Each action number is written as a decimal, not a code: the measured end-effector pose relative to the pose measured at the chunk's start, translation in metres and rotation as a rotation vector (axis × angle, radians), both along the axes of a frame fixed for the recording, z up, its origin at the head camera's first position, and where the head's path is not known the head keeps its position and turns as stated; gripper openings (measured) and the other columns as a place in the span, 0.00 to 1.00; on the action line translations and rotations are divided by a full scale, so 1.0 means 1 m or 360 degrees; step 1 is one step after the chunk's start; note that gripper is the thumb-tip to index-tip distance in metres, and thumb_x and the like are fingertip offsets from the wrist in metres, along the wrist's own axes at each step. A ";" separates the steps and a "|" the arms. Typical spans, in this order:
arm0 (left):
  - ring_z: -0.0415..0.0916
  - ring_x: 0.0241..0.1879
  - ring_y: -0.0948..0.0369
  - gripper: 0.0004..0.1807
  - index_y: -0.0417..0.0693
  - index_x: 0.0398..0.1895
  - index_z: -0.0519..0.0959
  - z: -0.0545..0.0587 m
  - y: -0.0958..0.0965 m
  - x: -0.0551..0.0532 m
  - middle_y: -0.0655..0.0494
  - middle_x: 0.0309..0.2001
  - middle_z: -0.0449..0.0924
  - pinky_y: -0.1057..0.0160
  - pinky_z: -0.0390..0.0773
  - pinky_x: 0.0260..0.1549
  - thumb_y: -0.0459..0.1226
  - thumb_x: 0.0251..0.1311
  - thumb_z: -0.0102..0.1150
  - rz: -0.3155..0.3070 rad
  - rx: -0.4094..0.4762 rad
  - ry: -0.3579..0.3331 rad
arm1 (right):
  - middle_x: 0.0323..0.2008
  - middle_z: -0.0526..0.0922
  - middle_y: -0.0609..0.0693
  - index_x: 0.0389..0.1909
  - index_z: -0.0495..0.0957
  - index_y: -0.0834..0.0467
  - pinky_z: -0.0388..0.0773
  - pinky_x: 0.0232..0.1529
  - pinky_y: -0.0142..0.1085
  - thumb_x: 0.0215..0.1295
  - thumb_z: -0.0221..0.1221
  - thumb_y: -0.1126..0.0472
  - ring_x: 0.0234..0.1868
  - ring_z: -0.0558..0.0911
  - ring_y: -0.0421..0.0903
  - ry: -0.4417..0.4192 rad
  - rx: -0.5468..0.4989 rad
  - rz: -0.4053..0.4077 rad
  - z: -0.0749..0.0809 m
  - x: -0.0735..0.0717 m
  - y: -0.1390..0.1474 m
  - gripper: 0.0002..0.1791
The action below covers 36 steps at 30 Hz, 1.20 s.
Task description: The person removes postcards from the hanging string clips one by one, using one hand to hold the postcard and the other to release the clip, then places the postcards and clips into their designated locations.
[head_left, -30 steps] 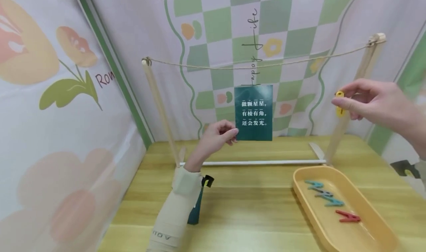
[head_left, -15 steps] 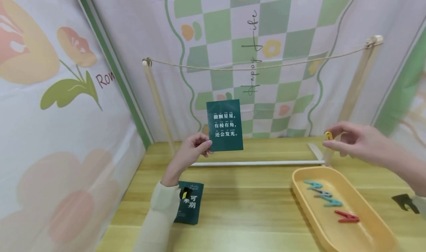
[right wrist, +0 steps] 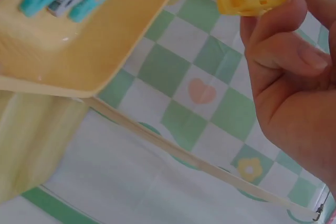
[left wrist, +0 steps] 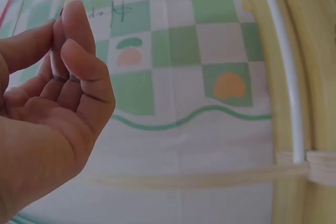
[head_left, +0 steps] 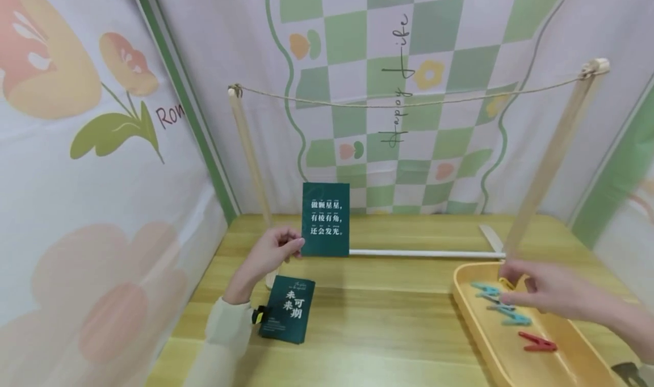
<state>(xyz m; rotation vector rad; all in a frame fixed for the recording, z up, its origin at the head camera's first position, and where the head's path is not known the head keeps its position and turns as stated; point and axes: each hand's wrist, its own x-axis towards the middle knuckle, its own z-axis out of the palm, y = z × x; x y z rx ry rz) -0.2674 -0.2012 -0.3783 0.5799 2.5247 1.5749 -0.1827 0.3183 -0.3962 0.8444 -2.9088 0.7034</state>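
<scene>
My left hand pinches a dark green card with white Chinese characters by its lower left edge. The card is upright, in front of the white bar of the wooden frame. In the left wrist view, the left hand has thumb and fingertips together and the card hardly shows. A yellow clothespin is pinched between thumb and fingers of my right hand, which is above the yellow tray. Several clothespins lie in that tray, among them a red one and a light blue one.
A string sags between the posts of the wooden frame, with nothing hanging on it. A stack of green cards lies on the wood-patterned table at left. Patterned cloth covers the back.
The left hand has come down and left with the card, away from the string. Still holding the yellow clothespin, the right hand has lowered to the tray. The card stack is now uncovered.
</scene>
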 end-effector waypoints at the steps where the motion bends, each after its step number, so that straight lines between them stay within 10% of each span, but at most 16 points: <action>1: 0.79 0.29 0.61 0.08 0.40 0.39 0.78 -0.003 -0.005 0.002 0.49 0.29 0.82 0.67 0.76 0.26 0.37 0.70 0.54 -0.0013 -0.0010 -0.0008 | 0.33 0.76 0.33 0.41 0.75 0.47 0.65 0.17 0.26 0.60 0.67 0.60 0.20 0.66 0.25 0.0038 0.0005 0.0060 -0.007 0.001 0.001 0.13; 8: 0.79 0.28 0.60 0.07 0.41 0.39 0.78 -0.025 -0.038 0.013 0.51 0.28 0.80 0.68 0.75 0.22 0.37 0.69 0.55 0.0000 -0.0116 -0.0133 | 0.31 0.71 0.33 0.37 0.71 0.48 0.65 0.16 0.24 0.61 0.65 0.65 0.24 0.67 0.21 -0.0304 -0.0139 0.0405 -0.037 0.009 0.017 0.13; 16: 0.76 0.25 0.62 0.07 0.40 0.38 0.77 -0.043 -0.064 0.028 0.42 0.28 0.80 0.67 0.72 0.20 0.36 0.69 0.55 0.0067 -0.0194 -0.0212 | 0.26 0.63 0.34 0.32 0.68 0.58 0.65 0.12 0.21 0.67 0.60 0.63 0.18 0.66 0.24 -0.0911 -0.0246 0.0412 -0.048 0.014 0.021 0.10; 22: 0.75 0.24 0.59 0.08 0.38 0.37 0.77 -0.058 -0.079 0.033 0.47 0.25 0.78 0.67 0.73 0.20 0.36 0.67 0.57 -0.0004 -0.0213 -0.0248 | 0.21 0.58 0.34 0.29 0.66 0.60 0.61 0.14 0.23 0.63 0.63 0.65 0.19 0.61 0.24 -0.0855 -0.0211 0.0409 -0.060 0.022 0.029 0.13; 27: 0.75 0.21 0.63 0.09 0.35 0.36 0.77 -0.077 -0.088 0.036 0.49 0.24 0.76 0.68 0.75 0.21 0.35 0.66 0.58 -0.0090 -0.0192 -0.0362 | 0.21 0.59 0.33 0.29 0.66 0.54 0.55 0.19 0.26 0.53 0.69 0.64 0.23 0.59 0.25 -0.0504 -0.0001 0.0319 -0.073 0.027 0.030 0.18; 36: 0.75 0.21 0.65 0.09 0.33 0.38 0.76 -0.098 -0.099 0.046 0.54 0.25 0.76 0.70 0.76 0.22 0.34 0.66 0.57 -0.0164 -0.0205 -0.0456 | 0.20 0.62 0.37 0.27 0.65 0.51 0.55 0.22 0.28 0.45 0.73 0.57 0.22 0.58 0.30 -0.0338 0.0341 0.0001 -0.081 0.030 0.021 0.22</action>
